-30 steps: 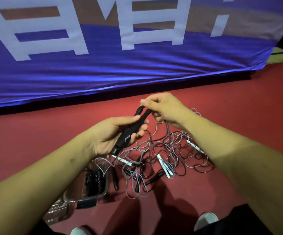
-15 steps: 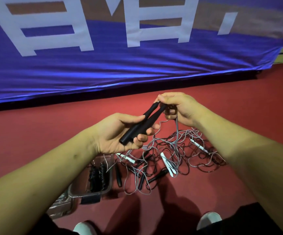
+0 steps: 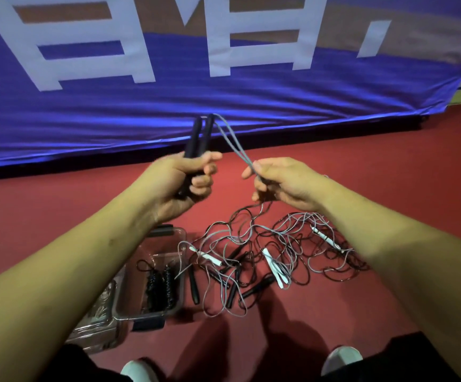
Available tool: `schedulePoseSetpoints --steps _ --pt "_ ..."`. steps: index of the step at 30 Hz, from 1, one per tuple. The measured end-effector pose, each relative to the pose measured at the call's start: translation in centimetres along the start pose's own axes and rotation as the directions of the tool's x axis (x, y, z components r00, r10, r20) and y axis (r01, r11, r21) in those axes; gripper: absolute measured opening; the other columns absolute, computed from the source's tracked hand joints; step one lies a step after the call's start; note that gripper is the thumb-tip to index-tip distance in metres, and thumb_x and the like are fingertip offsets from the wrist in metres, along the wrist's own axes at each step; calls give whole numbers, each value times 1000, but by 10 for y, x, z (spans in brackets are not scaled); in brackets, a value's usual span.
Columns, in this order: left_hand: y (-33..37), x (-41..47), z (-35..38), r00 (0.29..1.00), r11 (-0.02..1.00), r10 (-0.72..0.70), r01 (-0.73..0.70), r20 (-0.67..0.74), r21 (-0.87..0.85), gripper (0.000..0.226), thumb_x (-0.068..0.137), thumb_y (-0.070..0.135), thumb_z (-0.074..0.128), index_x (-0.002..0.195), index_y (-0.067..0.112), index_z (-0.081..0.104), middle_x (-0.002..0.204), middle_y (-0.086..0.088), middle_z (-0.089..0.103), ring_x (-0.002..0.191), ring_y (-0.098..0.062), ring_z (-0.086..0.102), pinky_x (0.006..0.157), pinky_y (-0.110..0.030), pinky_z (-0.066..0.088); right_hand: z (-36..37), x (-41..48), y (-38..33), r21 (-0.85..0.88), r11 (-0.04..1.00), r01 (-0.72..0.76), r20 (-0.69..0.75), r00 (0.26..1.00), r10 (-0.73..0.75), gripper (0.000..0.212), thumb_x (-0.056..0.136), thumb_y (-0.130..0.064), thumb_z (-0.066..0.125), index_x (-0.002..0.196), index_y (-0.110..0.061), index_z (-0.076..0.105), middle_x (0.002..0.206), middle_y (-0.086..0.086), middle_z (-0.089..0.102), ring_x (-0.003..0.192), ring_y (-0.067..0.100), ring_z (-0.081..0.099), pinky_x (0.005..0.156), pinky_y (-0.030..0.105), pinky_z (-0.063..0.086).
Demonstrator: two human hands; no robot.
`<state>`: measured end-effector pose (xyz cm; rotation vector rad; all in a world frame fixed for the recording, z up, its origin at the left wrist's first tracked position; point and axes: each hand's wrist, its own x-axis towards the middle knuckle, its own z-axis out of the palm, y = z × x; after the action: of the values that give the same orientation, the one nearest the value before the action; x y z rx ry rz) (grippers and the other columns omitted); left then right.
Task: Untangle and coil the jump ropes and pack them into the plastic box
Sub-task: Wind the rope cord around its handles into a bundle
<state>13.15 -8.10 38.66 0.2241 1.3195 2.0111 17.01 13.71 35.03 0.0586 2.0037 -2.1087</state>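
**Freeing one rope**

Clenching two black handles upright in the left hand, probably to keep both ends paired. Pinching the doubled grey cord in the right hand, likely to draw it clear of the tangle at lower centre. Open plastic box at lower left, one coil inside. Red floor; blue banner across the top.

Left hand and right hand are bare, as are both forearms. Black legwear covers the thighs. Footwear: white shoes, rounded toes.
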Motion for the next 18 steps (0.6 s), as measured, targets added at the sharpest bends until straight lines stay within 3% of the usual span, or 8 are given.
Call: schedulePoseSetpoints --steps 4,7,9,12,16,18 --pt "3 7 -7 961 983 181 -172 -207 63 6 94 4 53 99 5 55 69 -4 49 50 -9 47 45 -16 43 24 -2 1 12 999 -46 79 996 45 22 102 -16 43 96 0 57 61 5 45 52 18 46 54 28 39" --pt "2 14 -15 889 969 239 -247 -391 32 8 97 5 53 96 13 56 78 -5 55 70 -14 58 73 -31 59 49 -7 -2 5 998 -62 180 982 60 27 103 -19 40 93 -4 59 57 4 48 56 23 58 65 36 43" --pt "4 17 -18 883 966 226 -259 -412 -26 6 100 10 50 104 12 54 92 -13 62 86 -25 63 74 -39 60 66 -14 -2 -5 996 -92 273 958 90 28 104 -21 36 98 -8 61 58 4 48 66 29 65 69 37 48" --pt "8 16 -16 921 939 149 -246 -361 -240 26 105 18 40 116 -2 53 114 -24 67 93 -33 72 73 -39 61 87 -18 8 7 990 -142 203 970 137 32 105 -25 35 102 -4 59 58 4 43 50 21 52 51 26 40" --pt "6 16 -14 934 937 93 -199 -345 -287 34 106 25 36 118 4 60 127 -5 67 110 -18 66 90 -30 52 101 -15 13 156 951 -266 192 953 235 30 104 -29 38 95 -7 56 54 0 34 37 7 24 42 18 16" --pt "3 16 -14 939 957 55 -147 -340 -251 33 106 26 35 117 10 61 129 4 66 117 -15 62 85 -26 47 105 -15 13 162 932 -326 218 932 288 28 103 -31 40 92 -10 55 53 -3 31 36 5 20 40 17 12"
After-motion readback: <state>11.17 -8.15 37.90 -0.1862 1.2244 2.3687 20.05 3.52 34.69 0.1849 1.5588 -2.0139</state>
